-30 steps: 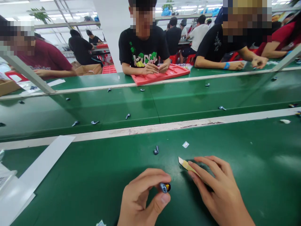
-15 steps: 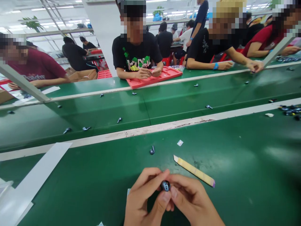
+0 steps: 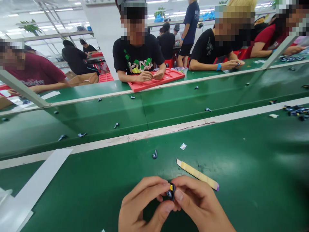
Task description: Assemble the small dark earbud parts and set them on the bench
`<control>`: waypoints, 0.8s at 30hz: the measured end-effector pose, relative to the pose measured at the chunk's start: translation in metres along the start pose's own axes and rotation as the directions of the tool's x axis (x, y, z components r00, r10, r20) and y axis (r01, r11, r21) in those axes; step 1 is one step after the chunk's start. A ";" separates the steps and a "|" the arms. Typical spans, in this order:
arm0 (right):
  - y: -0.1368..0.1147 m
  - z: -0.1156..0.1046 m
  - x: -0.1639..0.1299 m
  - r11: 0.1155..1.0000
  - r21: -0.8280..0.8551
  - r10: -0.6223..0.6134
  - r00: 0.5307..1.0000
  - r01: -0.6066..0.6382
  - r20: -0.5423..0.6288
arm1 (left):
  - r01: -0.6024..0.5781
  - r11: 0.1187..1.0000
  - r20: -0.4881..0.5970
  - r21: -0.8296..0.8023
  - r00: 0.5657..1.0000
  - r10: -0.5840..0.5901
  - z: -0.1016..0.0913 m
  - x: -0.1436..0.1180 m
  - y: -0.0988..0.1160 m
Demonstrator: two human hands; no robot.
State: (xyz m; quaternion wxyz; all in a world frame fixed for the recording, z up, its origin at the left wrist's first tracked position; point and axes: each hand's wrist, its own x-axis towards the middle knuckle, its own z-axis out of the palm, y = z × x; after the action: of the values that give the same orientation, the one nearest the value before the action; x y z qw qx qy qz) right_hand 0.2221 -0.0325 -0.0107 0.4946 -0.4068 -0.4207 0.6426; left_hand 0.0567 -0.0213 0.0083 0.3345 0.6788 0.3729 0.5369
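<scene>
Pinching a tiny dark earbud (image 3: 170, 192) with both hands' fingers, left hand (image 3: 141, 206) and right hand (image 3: 199, 206), just below the yellow strip (image 3: 197, 174).

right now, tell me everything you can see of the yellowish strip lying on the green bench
The strip is long, thin and flat, pale yellow-tan, like paper or tape backing. Its far left end is whitish and cut at a slant; its near right end has a small purple tip. It lies flat on the green bench, running diagonally from upper left to lower right, just beyond the right hand. No hand touches it. A small dark earbud-like part and a tiny white square lie apart from it, farther back.
</scene>
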 end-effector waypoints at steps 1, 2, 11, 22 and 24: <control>-0.001 0.001 0.000 1.000 -0.008 -0.007 1.000 0.007 -0.013 | 0.001 1.000 -0.017 0.013 1.000 -0.001 0.001 0.000 0.000; -0.002 0.003 0.000 1.000 -0.023 -0.019 0.999 0.018 -0.028 | 0.009 0.999 -0.051 0.032 0.999 -0.007 0.002 -0.001 0.000; -0.009 0.002 0.000 0.936 -0.299 -0.175 0.983 0.184 0.057 | 0.013 0.993 -0.059 0.121 0.998 -0.006 0.006 -0.001 0.002; -0.012 -0.003 0.000 0.986 -0.161 -0.026 0.995 0.042 0.099 | -0.170 0.950 0.189 0.261 0.974 0.122 -0.009 0.002 -0.003; -0.012 -0.002 0.000 0.981 -0.183 -0.052 0.994 0.068 0.092 | -0.147 0.952 0.150 0.267 0.983 0.109 -0.007 0.003 -0.001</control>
State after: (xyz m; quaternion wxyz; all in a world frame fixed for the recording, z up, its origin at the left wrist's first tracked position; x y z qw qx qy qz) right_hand 0.2279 -0.0305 -0.0004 0.4547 -0.4100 -0.5122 0.6022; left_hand 0.0500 -0.0175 0.0101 0.2248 0.7762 0.3763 0.4532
